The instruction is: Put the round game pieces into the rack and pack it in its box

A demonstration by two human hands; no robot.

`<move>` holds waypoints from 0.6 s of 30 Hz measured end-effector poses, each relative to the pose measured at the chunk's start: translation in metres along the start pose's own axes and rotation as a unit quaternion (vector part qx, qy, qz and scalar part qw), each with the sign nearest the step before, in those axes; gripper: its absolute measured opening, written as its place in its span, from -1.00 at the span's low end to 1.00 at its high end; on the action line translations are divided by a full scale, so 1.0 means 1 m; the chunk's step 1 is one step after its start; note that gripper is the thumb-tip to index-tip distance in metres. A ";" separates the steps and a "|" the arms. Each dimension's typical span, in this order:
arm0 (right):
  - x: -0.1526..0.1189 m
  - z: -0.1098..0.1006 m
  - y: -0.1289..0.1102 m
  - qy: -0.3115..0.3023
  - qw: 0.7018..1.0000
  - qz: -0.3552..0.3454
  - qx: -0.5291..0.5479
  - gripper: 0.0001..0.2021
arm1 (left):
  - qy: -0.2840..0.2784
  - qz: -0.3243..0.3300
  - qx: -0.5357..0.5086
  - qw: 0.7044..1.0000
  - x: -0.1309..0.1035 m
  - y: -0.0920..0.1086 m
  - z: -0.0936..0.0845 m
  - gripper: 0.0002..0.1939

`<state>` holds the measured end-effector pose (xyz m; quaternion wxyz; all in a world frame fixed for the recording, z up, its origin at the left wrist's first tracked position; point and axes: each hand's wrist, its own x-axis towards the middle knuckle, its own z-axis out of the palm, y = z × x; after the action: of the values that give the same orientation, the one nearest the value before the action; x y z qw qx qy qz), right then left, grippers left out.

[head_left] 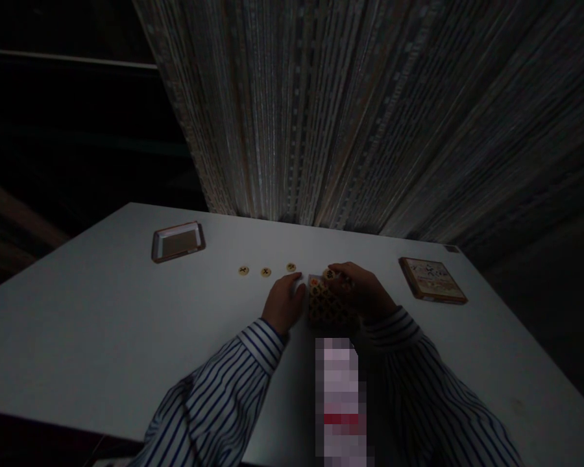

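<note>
Between my hands a box [313, 321] packed with round, wooden-looking xiangqi pieces [321, 300] rests on the white table. One piece near its top left bears a red mark; the others look dark-marked. Over the box's far right corner, my right hand [363, 288] pinches a single xiangqi piece [329, 274] between thumb and fingers. My left hand [285, 301] lies just left of the box with thumb and fingers apart, holding nothing. Beyond it, three loose pieces form a row: the left one [243, 270], the middle one [265, 272] and the right one [291, 267].
A shallow box or lid [202, 237] with a raised rim lies at the table's far left. A flat box with a printed cover [431, 280] is at the right. Behind the white table [126, 324] hangs a striped curtain [292, 117]. Pixelation covers the area below the box.
</note>
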<state>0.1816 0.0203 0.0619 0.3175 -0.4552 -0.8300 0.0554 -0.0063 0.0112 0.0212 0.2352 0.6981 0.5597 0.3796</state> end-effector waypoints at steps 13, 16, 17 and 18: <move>0.006 0.013 0.012 -0.034 0.997 0.043 -0.046 -0.77 | 0.029 0.057 0.049 0.997 -0.004 -0.021 0.008 -0.75; 0.010 0.013 0.010 -0.053 0.997 0.041 -0.048 -0.79 | 0.029 0.061 0.053 0.996 -0.005 -0.023 0.009 -0.76; 0.012 0.012 0.008 -0.061 0.996 0.038 -0.046 -0.80 | 0.028 0.064 0.055 0.996 -0.006 -0.024 0.010 -0.76; 0.013 0.012 0.007 -0.069 0.996 0.036 -0.045 -0.81 | 0.026 0.067 0.057 0.996 -0.006 -0.024 0.010 -0.76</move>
<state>0.1747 0.0372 0.0564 0.2368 -0.4940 -0.8344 0.0606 -0.0134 0.0128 -0.0045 0.1541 0.7363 0.5381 0.3801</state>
